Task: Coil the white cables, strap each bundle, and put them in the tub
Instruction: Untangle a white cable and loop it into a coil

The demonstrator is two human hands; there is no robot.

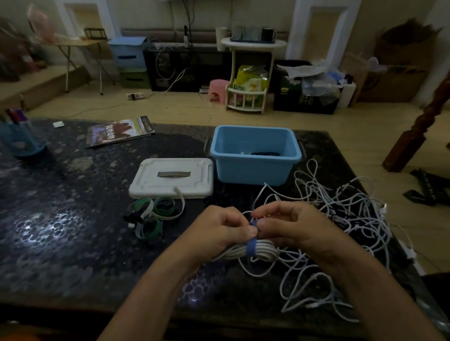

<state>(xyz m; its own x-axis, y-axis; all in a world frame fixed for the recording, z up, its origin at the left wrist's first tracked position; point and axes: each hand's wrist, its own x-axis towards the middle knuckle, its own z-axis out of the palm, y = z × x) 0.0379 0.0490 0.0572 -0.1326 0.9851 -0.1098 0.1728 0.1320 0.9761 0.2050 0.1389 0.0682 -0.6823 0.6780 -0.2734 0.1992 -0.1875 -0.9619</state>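
Pinching the blue strap round the coil, left hand and right hand are holding it low above the worktop, before the tub. Light, springy cable; likely best gripped beside the strap.

Your two bare forearms came up from the lower edge of the view and angled toward each other, meeting just ahead of you. Your left hand was turned with its back up and to the left, fingers curled in, the thumb tip pressed toward the middle where the hands met. Your right hand mirrored it, back up and to the right, index finger hooked over the top and thumb pinching inward. The fingertips of both hands touched or nearly touched; the palms were hidden.
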